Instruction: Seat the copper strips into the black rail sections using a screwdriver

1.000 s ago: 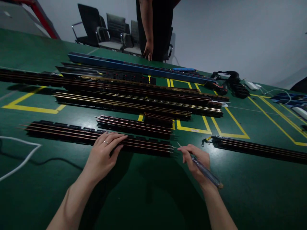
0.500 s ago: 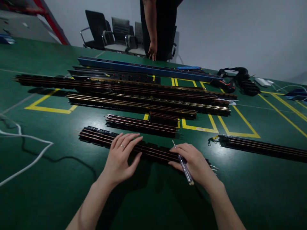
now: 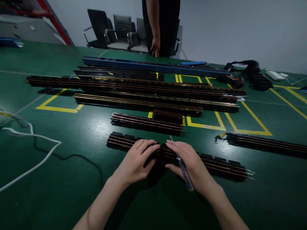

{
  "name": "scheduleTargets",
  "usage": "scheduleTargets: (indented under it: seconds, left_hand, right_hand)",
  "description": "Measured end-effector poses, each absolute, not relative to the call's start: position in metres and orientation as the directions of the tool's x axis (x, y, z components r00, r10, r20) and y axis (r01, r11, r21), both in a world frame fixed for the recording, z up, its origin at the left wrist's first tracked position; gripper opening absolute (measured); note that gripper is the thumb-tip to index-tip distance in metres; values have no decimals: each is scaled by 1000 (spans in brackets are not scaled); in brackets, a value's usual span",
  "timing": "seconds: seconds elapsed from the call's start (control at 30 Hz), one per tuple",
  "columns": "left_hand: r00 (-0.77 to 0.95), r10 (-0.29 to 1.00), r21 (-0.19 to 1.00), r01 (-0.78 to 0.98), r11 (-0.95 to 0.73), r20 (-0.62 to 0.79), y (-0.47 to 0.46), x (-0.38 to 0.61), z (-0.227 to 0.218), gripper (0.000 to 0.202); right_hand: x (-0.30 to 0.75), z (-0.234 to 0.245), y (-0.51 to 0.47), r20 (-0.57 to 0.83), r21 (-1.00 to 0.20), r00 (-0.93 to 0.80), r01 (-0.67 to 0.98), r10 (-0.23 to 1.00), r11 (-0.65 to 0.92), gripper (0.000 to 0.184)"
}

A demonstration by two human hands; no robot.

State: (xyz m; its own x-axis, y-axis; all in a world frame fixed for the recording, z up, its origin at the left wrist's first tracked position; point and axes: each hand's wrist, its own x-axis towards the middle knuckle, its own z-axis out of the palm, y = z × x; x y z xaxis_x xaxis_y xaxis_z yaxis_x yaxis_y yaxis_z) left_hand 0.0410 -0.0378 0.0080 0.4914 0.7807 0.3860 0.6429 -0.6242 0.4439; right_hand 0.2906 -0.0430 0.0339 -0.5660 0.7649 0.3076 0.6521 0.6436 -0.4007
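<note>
In front of me on the green table lies a long black strip (image 3: 223,166) with copper-coloured rods along its length and bare silver ends at the right. My left hand (image 3: 135,163) straddles its middle, fingers over the far side and thumb on the near side. A clear-handled screwdriver (image 3: 183,172) is tucked in my right hand (image 3: 193,163), its shaft pointing up and away. That hand's fingers and thumb also reach around the strip, close to the left hand. What lies under my palms is hidden.
Beyond lie a shorter black strip (image 3: 146,123), several longer rodded strips (image 3: 139,103) and a blue channel (image 3: 134,65). Another strip (image 3: 268,144) is at right, a white cable (image 3: 45,139) at left. A person's hand (image 3: 155,46) rests at the far edge.
The strip in front of me has slid to the right. My left hand has moved right with it, and my hands are now closer together. The view has shifted slightly.
</note>
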Motion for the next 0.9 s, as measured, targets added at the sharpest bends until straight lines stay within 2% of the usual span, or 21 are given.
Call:
scheduleTargets:
  seconds: [0.07, 0.13, 0.23, 0.37, 0.5, 0.57, 0.67, 0.73, 0.83, 0.9]
  left_hand:
    - [493, 744, 494, 557, -668, 451, -44, 48, 14, 55]
    - [434, 723, 495, 532, -687, 537, -47, 48, 19, 56]
    - [345, 737, 434, 635, -639, 581, -43, 35, 21, 51]
    - [270, 855, 427, 775, -466, 443, -35, 13, 13, 48]
    - [360, 908, 514, 749, -418, 214, -36, 15, 8, 43]
    - [407, 897, 586, 690, -425, 171, -38, 23, 8, 39]
    - [445, 878, 697, 573, -431, 176, -42, 34, 7, 40]
    - [467, 866, 750, 506, -426, 177, -44, 40, 5, 43]
    - [478, 862, 783, 465, -412, 170, -45, 45, 1, 49]
    - [471, 865, 792, 457, -406, 172, -45, 47, -2, 51]
  right_hand:
    - [279, 26, -45, 305, -377, -602, 635, 738, 675, 48]
    - [280, 24, -45, 290, -387, -603, 636, 743, 668, 38]
    - [300, 31, -39, 229, -485, -570, 636, 789, 600, 34]
    - [336, 47, -28, 84, -585, -517, 666, 852, 462, 34]
    - [354, 59, -24, 156, -678, -262, 672, 952, 296, 27]
    - [348, 61, -27, 218, -726, -169, 630, 961, 275, 32]
    - [322, 59, -35, 318, -756, -306, 489, 897, 435, 38]
    - [300, 55, -42, 347, -753, -419, 409, 839, 515, 30]
    - [274, 49, -52, 285, -729, -479, 454, 830, 513, 15]
    - [267, 46, -55, 226, -712, -483, 510, 846, 482, 11]
